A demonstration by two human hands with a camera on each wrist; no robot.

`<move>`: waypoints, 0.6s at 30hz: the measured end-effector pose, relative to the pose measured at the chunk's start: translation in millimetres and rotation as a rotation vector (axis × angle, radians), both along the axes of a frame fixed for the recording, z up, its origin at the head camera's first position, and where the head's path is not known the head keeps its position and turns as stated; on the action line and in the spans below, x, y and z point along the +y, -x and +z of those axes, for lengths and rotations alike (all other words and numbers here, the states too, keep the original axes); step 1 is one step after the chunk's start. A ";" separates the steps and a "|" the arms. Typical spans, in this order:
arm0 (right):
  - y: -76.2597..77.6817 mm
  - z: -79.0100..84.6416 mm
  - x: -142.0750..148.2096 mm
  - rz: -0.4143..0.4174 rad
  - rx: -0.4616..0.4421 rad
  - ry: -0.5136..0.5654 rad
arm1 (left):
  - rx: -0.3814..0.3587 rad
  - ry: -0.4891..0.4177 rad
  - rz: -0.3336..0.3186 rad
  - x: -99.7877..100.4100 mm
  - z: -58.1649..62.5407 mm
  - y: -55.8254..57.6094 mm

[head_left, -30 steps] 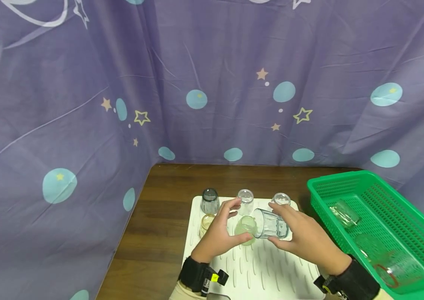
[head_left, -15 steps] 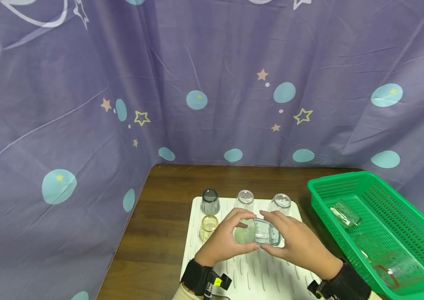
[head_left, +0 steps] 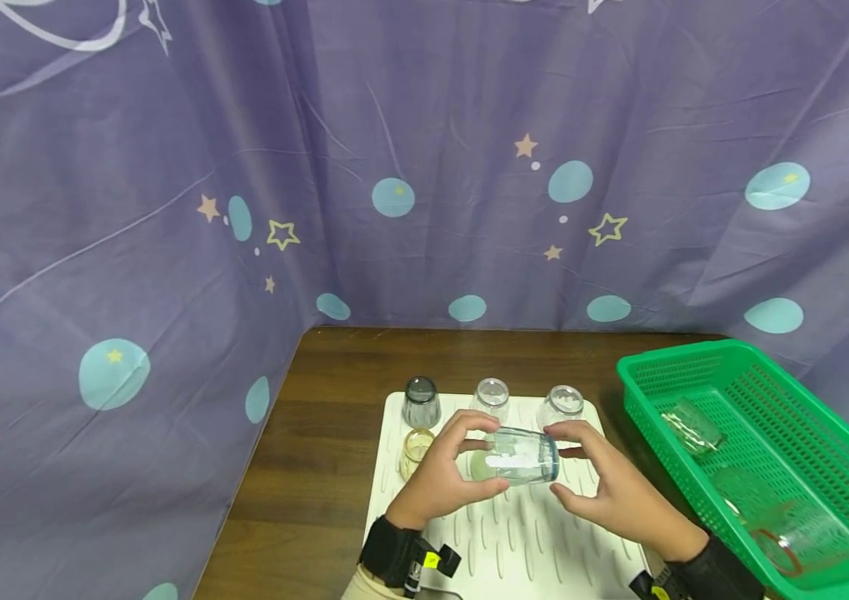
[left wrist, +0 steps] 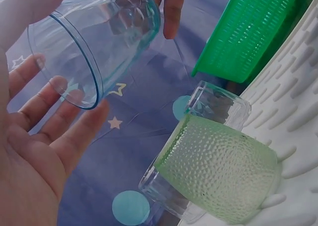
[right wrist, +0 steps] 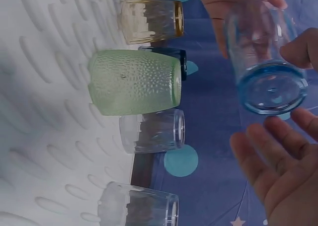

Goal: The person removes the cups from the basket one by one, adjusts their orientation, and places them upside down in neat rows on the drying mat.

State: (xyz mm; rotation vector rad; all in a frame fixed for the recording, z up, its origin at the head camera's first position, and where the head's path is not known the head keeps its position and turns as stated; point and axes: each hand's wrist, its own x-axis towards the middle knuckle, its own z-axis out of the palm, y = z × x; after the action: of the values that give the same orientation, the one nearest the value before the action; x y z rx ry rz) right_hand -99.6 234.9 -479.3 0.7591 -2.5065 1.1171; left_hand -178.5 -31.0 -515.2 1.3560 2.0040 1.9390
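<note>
While reaching over a dark brown wooden table and a white ridged plastic tray, has at far left a smoky grey glass tumbler with a yellow-tinted glass tumbler just nearer. Next, with the left hand curved round its open rim, holds a clear blue-tinted glass tumbler sideways above the tray, mouth to the left. Partly hides behind it a pale green pebbled glass tumbler, near a small clear glass tumbler. Farther right, has a second clear glass tumbler, then spreads the right hand about the held tumbler's base, thumb and fingers well parted; cannot tell whether touching. At far right, beside the tray, has a bright green perforated plastic basket with glassware inside.
</note>
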 end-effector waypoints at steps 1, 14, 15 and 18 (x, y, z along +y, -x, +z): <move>0.2 -1.2 0.8 0.010 -0.003 0.016 | -0.001 -0.011 -0.005 0.3 -0.2 0.1; 7.1 -3.8 -0.6 0.060 0.046 0.098 | -0.010 -0.070 -0.013 0.6 -0.5 2.8; 7.3 -4.2 -0.7 0.058 0.049 0.099 | -0.012 -0.076 -0.016 0.5 -0.3 2.8; 7.6 -5.7 0.1 0.061 0.038 0.110 | -0.014 -0.081 -0.024 0.4 -0.5 2.9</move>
State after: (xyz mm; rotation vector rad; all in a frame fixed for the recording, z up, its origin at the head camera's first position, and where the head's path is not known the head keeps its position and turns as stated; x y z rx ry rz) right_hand -107.3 235.0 -484.9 0.8234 -2.3832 1.2373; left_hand -181.5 -30.7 -515.7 1.3733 1.9136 2.0337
